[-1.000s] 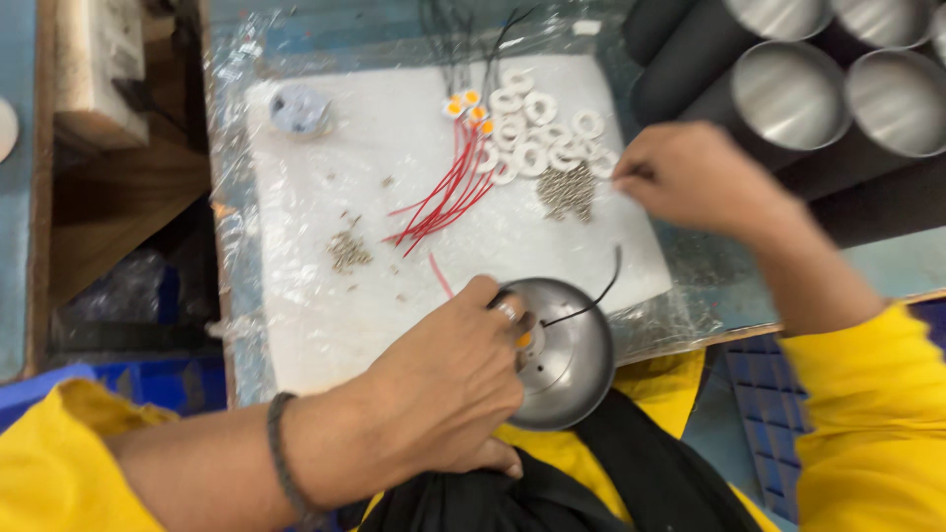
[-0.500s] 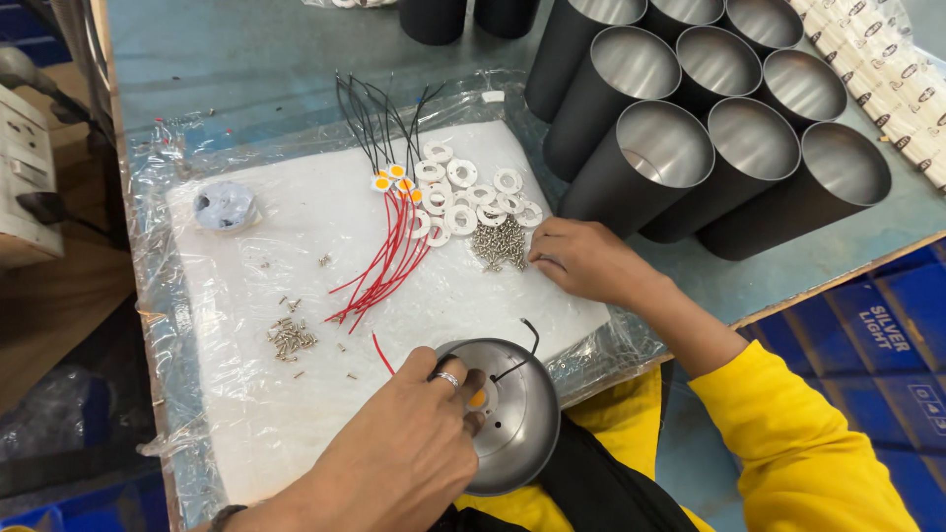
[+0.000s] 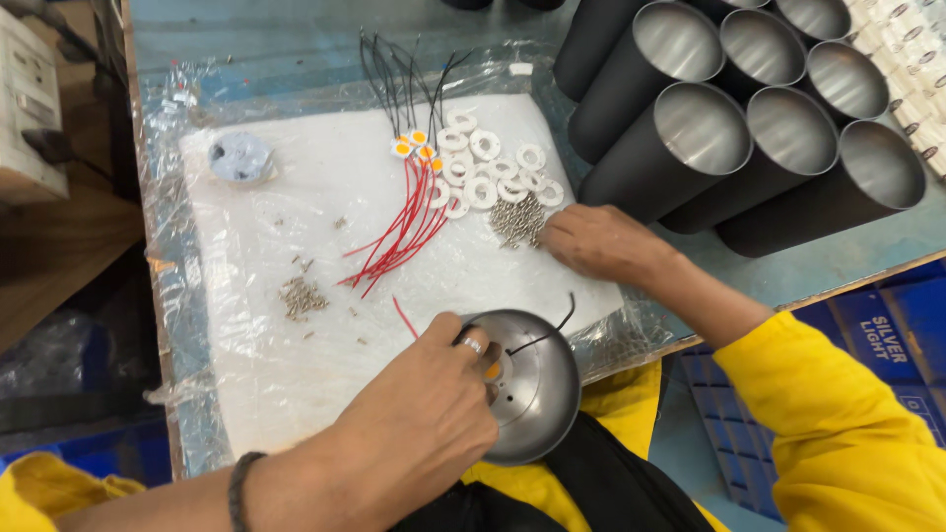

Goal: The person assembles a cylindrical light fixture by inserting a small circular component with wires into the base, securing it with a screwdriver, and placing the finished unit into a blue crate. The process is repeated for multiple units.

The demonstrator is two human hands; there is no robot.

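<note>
L hand (image 3: 424, 414): closed on rim of metal cup (image 3: 527, 394), fingers curled inside it; holds it at near edge of pad, over lap.
Cup: round, shiny, open side up; orange-centred LED chip seen inside by the fingers, black wire (image 3: 547, 330) trailing out over rim.
R hand (image 3: 601, 241): palm down on pad, fingertips narrow, pinched at screw pile (image 3: 517, 219); can't tell if a screw is actually gripped.
Pad (image 3: 256, 256): white foam under plastic wrap; red leads (image 3: 399, 236) fanned mid-pad, white rings (image 3: 483, 172) just behind screws, 2nd small screw heap (image 3: 301, 296) to L.
Tubes (image 3: 749, 138): black, lying stacked, R of pad, near R wrist.
Risk 1: screw slips from fingertips, rolls off pad or into wrap folds; cause: tiny part, slick plastic.
Risk 2: cup tips, only one-hand hold, half off table edge.
Risk 3: wire snags on fingers, tugs chip loose.
Risk 4: R forearm nudges tubes, they roll.
</note>
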